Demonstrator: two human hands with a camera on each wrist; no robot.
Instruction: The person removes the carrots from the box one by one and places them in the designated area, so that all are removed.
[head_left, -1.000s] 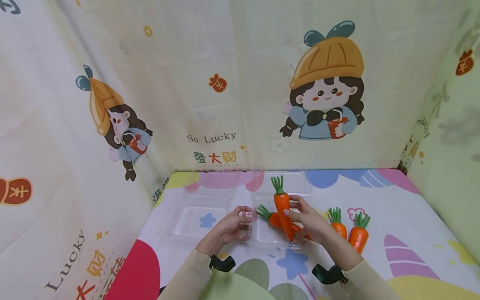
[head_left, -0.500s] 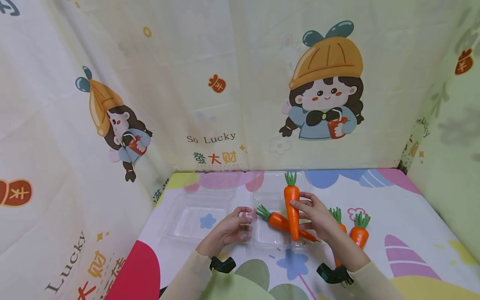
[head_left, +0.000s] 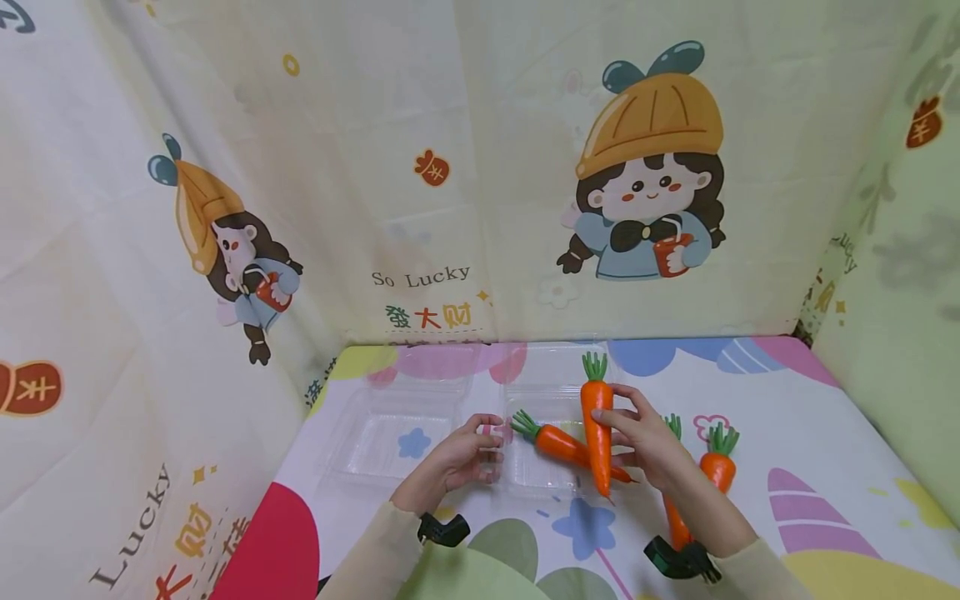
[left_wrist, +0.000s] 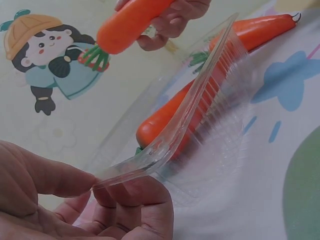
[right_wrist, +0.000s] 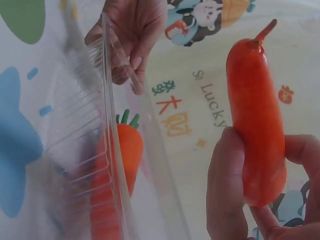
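My right hand [head_left: 637, 433] grips an orange carrot [head_left: 596, 417] with green stalks, holding it above a clear plastic box [head_left: 521, 475]. The carrot's thin root tip points down toward me. In the right wrist view, thumb and fingers [right_wrist: 225, 185] lie on either side of this carrot. A second carrot [head_left: 558, 443] lies slantwise in the box, its tip at the right rim. My left hand [head_left: 468, 457] is at the box's left side; the left wrist view shows its thumb and fingers pinching the box's rim [left_wrist: 160, 155].
To the left stands another clear box [head_left: 356, 446] with its lid folded back. Two more carrots lie on the right, one [head_left: 720, 471] in plain sight and one [head_left: 677, 521] partly behind my right forearm. Patterned cloth walls [head_left: 517, 208] enclose the table.
My right hand has moved the held carrot to the right, off the middle of the box, uncovering more of the carrot lying there. My left hand stays at the rim.
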